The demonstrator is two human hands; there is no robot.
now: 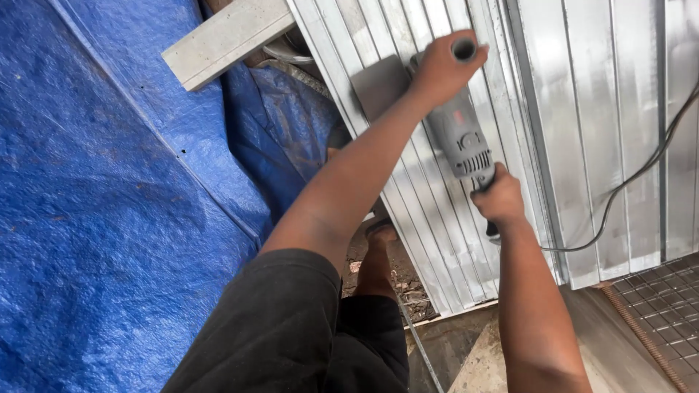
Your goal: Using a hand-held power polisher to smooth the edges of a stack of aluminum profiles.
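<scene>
Grey angle grinder (460, 138) held two-handed against ribbed metal sheet (582, 109); left hand (440, 67) wrapped around side handle, right hand (499, 198) clenched on rear grip; cable (641, 171) trailing just right of right hand could be snagged; kickback likely if disc binds.

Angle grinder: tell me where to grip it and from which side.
Grip the angle grinder at two places: the slim rear body by the cable, from the near end, where the right hand is, and the side handle by the head, from the left, where the left hand closes. Both stand clear of the disc.
</scene>
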